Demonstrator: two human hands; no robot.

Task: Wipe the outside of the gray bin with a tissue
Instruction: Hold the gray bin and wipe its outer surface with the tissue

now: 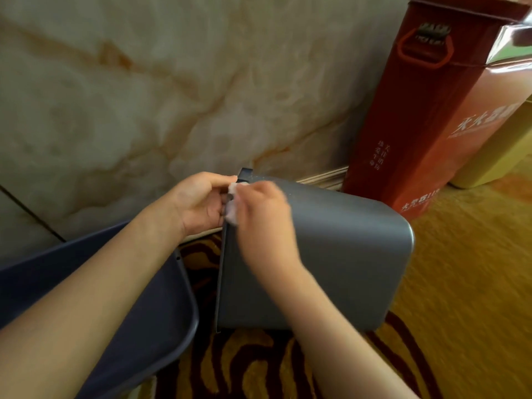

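The gray bin (345, 254) lies tipped on its side on the carpet, its open rim facing left. My left hand (201, 201) grips the upper part of the rim. My right hand (264, 214), blurred by motion, presses a crumpled white tissue (232, 214) against the bin's outer wall right beside the rim, close to my left fingers. Most of the tissue is hidden under my right fingers.
A dark blue plastic container (161, 312) sits under my left forearm at the lower left. A tall red metal box (431, 116) stands against the marble wall (144, 96) behind the bin. A yellow object (501, 156) is at the far right. Patterned carpet (460, 283) covers the floor.
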